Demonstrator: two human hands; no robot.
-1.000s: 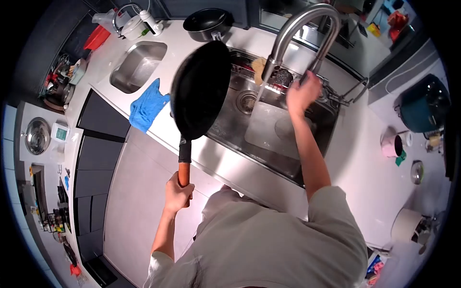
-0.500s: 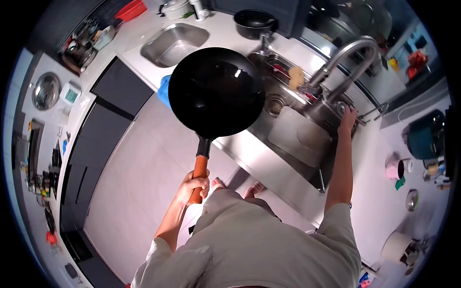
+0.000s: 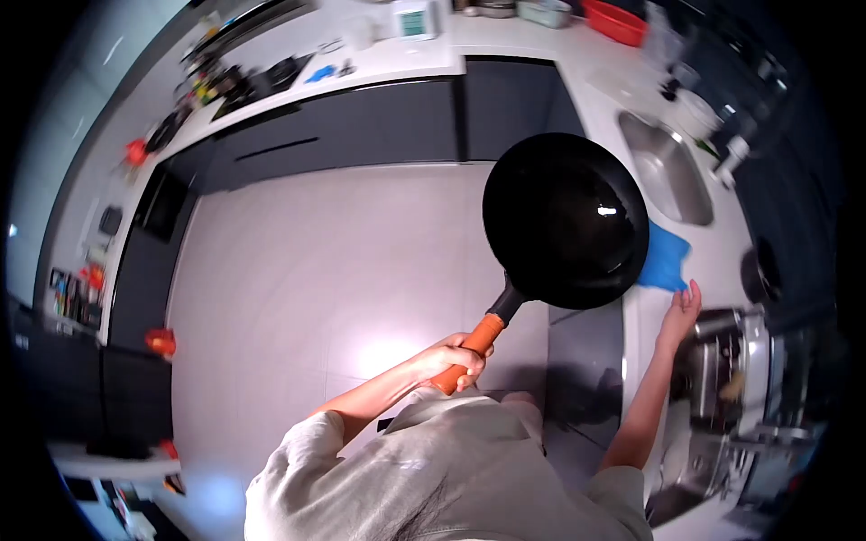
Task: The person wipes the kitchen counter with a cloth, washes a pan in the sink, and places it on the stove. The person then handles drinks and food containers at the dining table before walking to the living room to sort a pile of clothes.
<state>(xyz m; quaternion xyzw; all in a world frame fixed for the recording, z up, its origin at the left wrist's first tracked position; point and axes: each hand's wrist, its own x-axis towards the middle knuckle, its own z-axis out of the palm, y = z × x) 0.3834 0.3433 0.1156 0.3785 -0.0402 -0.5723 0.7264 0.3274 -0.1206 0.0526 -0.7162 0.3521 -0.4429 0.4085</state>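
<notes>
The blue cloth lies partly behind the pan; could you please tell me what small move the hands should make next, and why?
I would probably close the right hand on the blue cloth: its open fingers are at the cloth's edge, while the left hand holds the pan by its orange handle.

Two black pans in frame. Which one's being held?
The wok with the orange grip: the left hand is closed around its handle. The other black pan sits on the counter, untouched.

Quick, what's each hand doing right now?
Left hand: closed around the orange handle of a round black pan.
Right hand: open, by the blue cloth; touching or not, I can't tell.
</notes>
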